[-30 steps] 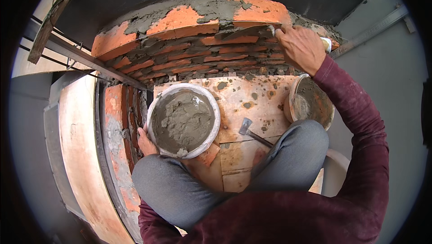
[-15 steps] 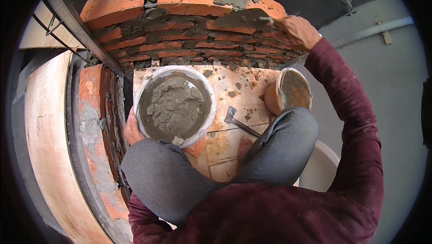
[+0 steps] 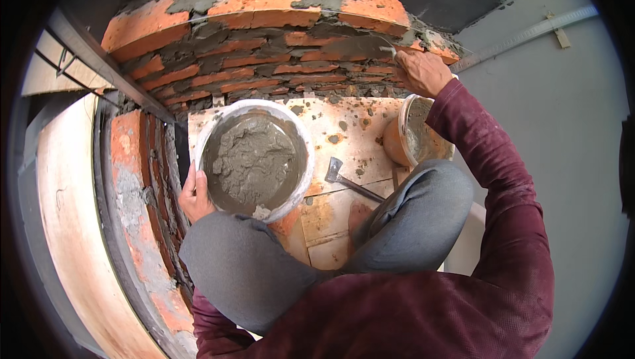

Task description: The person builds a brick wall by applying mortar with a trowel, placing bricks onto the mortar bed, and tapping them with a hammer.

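Note:
My right hand [image 3: 424,71] is closed around the handle of a trowel [image 3: 360,46]. The dark, mortar-coloured blade lies against or just in front of the face of the brick wall [image 3: 254,16], below its top course near the right end. My left hand [image 3: 196,199] grips the left side of a round white tub [image 3: 308,160], thumb near the rim. Wet grey mortar [image 3: 254,160] fills much of the tub, heaped in the middle. Some mortar is smeared over the top bricks, and a thin string line runs along their front edge.
A hatchet-like hammer [image 3: 336,172] lies on the stained boards [image 3: 324,121] between the tub and an orange bucket [image 3: 399,137] at right. My bent legs [image 3: 417,220] flank the boards. A low brick edge [image 3: 129,154] and metal frame [image 3: 112,54] stand left; a grey wall right.
The trowel and my right hand have moved lower and rightward along the wall face. The wall's right end now shows past my hand. My left hand stays on the tub. The view has shifted slightly.

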Demonstrator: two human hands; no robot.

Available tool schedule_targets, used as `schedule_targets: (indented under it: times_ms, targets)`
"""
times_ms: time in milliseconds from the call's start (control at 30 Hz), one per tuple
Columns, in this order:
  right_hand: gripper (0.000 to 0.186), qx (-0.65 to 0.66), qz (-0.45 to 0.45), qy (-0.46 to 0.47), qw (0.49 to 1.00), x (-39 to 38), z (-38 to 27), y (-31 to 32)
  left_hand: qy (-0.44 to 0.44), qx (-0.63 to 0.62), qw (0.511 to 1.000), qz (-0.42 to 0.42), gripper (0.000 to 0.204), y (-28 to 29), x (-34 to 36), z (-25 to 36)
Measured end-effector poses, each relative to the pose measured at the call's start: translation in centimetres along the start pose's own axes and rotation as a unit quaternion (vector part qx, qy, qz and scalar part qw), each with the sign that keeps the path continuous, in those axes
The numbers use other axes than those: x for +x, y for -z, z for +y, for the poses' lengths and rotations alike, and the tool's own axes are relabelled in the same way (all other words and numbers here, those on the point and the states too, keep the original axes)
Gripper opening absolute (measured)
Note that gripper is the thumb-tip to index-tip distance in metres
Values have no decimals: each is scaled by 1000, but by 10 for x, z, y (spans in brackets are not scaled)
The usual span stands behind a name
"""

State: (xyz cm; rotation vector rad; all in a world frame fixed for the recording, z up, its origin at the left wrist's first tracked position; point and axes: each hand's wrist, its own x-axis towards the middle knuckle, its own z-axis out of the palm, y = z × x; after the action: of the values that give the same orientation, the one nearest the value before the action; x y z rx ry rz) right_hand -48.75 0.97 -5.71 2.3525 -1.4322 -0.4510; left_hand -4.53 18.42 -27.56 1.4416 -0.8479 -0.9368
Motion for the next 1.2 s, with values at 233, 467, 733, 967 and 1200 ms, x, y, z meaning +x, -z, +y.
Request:
schedule_targets:
  times_ms: [233,467,733,967,1200]
  targets:
    - [22,175,-131,153,964,-46,-53,14,-53,10,992,-113,47,-38,15,52]
    - [19,89,-5,225,970,10,-145,-12,-105,60,973,-198,39,-82,49,67]
    - [14,73,-91,301,946,-22,-156,4,-121,110,978,-127,36,-67,54,56]
    - [22,58,-90,216,970,-1,-113,-30,-105,62,978,-170,36,-88,40,75]
    - [22,190,-135,265,936,-46,-151,-10,-109,81,981,-138,37,-97,43,69]
